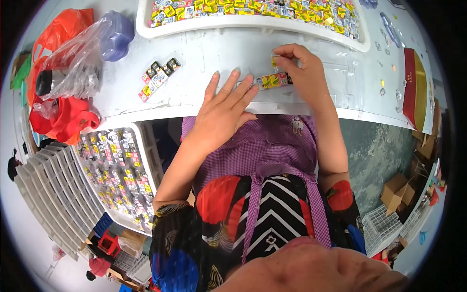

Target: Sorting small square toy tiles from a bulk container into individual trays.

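Gently: right hand (pixel 304 70) pinching yellow box (pixel 274 62) just beyond box row (pixel 273 80); left hand (pixel 221 111), fingers apart, best bracing row's left end.

An orange-red bag (pixel 73 27) and blue-violet container (pixel 118 36) sit on the desk (pixel 189 56) at left, a red-and-gold box (pixel 412 78) at right, an open cardboard box (pixel 393 194) near a white crate (pixel 382 226).

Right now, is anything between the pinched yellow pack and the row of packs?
Nothing visible: only bare tabletop shows between the yellow pack in the right hand and the row of packs. The left hand is at the row's left end.
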Motion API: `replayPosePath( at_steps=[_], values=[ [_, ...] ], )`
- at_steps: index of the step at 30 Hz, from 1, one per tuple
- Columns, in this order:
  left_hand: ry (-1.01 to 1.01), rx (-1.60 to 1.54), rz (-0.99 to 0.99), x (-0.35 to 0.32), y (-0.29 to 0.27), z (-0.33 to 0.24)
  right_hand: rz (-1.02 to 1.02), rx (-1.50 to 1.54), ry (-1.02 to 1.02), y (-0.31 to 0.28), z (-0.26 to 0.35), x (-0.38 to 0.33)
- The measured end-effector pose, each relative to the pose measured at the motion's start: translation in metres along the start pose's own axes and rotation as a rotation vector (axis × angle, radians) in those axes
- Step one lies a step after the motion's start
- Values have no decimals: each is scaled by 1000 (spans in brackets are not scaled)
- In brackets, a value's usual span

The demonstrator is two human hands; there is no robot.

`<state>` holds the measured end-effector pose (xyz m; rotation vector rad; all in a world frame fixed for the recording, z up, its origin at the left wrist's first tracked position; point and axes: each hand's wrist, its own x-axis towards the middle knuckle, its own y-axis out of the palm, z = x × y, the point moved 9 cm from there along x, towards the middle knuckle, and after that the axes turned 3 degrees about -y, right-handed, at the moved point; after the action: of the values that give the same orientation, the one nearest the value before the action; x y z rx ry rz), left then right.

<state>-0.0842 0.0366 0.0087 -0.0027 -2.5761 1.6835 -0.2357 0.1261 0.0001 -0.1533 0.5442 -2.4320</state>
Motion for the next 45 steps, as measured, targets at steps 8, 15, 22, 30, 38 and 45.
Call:
replayPosePath(
  at_steps=[8, 15, 22, 30, 38, 45],
  values=[
    [-14, -47, -16, 1, -6, 3, -380, -176, -176, -73, 21, -5],
    [110, -25, -84, 22, -9, -20, -654, -521, -385, -166, 27, 36],
    [115, 45, 17, 28, 7, -22, -475, -640, -529, -141, 33, 74],
    [107, -65, -315, 91, -67, -10, -234, -890, -677, -73, 84, 92],
    [71, 257, -378, 201, -67, 23, -149, -759, -431, -85, 47, 122],
    [129, 447, -312, 211, -57, 17, -218, -498, -402, -104, 60, 105]
  ],
)
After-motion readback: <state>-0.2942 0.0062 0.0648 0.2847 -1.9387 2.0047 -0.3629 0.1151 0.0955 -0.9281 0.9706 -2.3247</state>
